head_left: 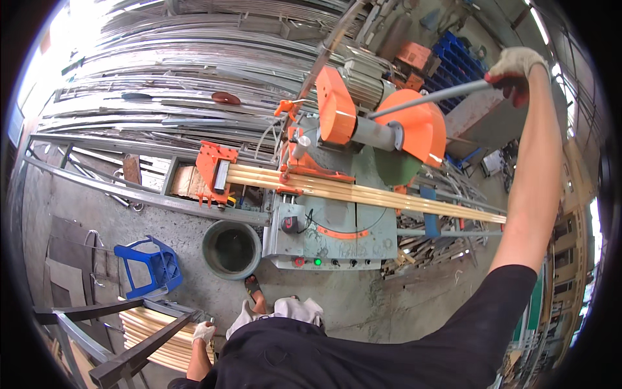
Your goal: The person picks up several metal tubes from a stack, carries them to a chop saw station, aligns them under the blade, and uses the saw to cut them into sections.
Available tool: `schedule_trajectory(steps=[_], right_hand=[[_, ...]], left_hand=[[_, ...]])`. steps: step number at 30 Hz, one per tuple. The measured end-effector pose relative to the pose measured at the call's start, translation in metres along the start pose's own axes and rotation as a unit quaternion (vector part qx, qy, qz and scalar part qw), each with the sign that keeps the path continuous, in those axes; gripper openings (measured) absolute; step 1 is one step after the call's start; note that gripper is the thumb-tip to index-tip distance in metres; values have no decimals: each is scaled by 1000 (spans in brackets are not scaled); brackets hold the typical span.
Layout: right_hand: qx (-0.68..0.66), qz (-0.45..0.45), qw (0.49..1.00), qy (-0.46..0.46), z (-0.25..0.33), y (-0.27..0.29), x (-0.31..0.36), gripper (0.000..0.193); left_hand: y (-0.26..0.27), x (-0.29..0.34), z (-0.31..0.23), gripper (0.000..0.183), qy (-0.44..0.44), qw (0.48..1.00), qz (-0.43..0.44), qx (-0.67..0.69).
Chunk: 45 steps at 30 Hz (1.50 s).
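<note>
My right hand, in a whitish work glove with dark red fingertips, is raised at the upper right. It is wrapped round the end of a long grey lever on a cut-off saw with an orange blade guard. Several pale yellow rods lie side by side across the saw's grey-green table, under an orange clamp. Low at the left, my gloved left hand is closed beside a stack of similar rods; whatever its fingers hold is hidden.
A dark metal frame surrounds the rod stack. Near the saw stand a grey bucket and a blue plastic stool. Long metal profiles fill the racks behind. An orange end stop sits on the left rail.
</note>
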State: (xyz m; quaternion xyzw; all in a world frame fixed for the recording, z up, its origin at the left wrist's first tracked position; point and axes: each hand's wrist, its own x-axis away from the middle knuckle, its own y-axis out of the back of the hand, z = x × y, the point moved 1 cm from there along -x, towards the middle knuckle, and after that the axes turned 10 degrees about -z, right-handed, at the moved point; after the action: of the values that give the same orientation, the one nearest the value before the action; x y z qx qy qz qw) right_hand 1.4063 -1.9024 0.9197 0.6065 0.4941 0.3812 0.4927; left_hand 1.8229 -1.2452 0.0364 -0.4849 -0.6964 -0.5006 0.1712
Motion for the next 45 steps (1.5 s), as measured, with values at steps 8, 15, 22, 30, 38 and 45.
schedule_trajectory(steps=[8,15,22,30,38,45], right_hand=[[-97,-58,986,123,-57,-55,91,30],[-32,-287,943,167,-69,-220,221,24],[-32,-255,963,77,-75,-302,288,31],[-68,-190,978,50,-75,-346,318,35],[-119,-170,977,55,-80,-372,328,30],[-127,-173,976,45,-77,-377,333,31]], left_hand=[[-40,3,6,29,-13,998,64,26],[-24,-33,-74,27,-105,993,35,29],[-24,21,-140,30,-157,986,18,59],[-51,64,-25,28,-83,996,26,2],[-66,80,91,32,6,994,75,-76],[-70,68,17,25,-44,998,43,17]])
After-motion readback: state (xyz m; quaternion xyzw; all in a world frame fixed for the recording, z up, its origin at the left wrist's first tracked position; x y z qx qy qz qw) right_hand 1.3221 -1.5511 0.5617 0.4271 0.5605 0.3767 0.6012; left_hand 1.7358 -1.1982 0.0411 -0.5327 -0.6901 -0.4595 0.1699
